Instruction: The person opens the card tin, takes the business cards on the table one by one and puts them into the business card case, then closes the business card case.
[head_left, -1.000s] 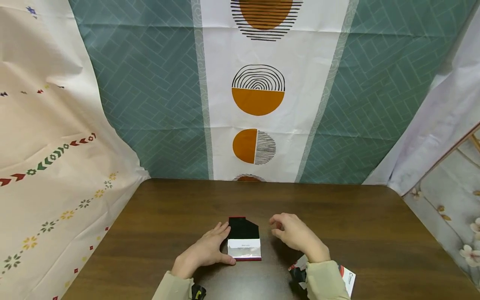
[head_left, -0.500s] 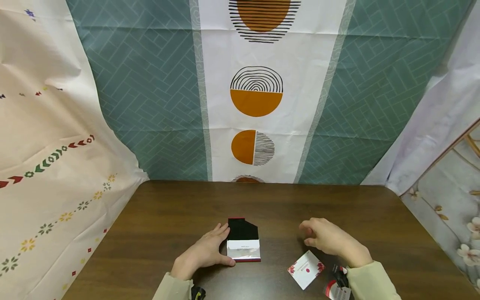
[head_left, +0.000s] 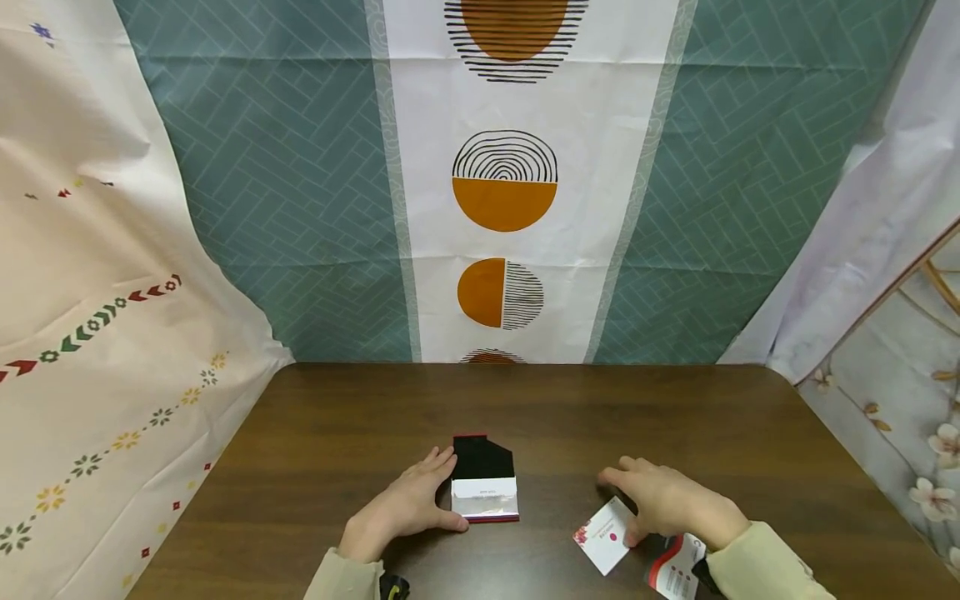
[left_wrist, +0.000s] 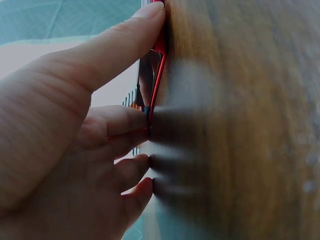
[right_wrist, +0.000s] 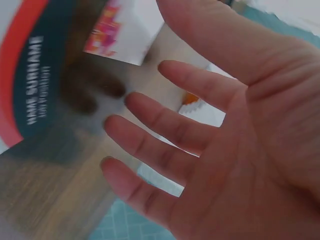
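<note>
A business card case (head_left: 483, 478) lies opened on the table, with a black lid lining, a red edge and white cards in its lower part. My left hand (head_left: 408, 507) holds it from the left side, thumb at its near edge and fingertips at its upper left. In the left wrist view the thumb (left_wrist: 127, 37) overlaps the red-edged case (left_wrist: 159, 75). Over a white card (head_left: 602, 535) with pink flowers, my right hand (head_left: 667, 502) spreads its fingers, thumb overlapping the card. The right wrist view shows those fingers (right_wrist: 160, 120) apart, holding nothing.
A second business card (head_left: 677, 567), dark and white with a red curve, lies under the right wrist. The brown wooden table (head_left: 360, 408) ends at a green and white patterned cloth (head_left: 517, 250). Floral cloths hang at both sides.
My right hand has moved right from beside the case, then lowered toward the flowered card, with fingers spreading. The left hand stays at the case.
</note>
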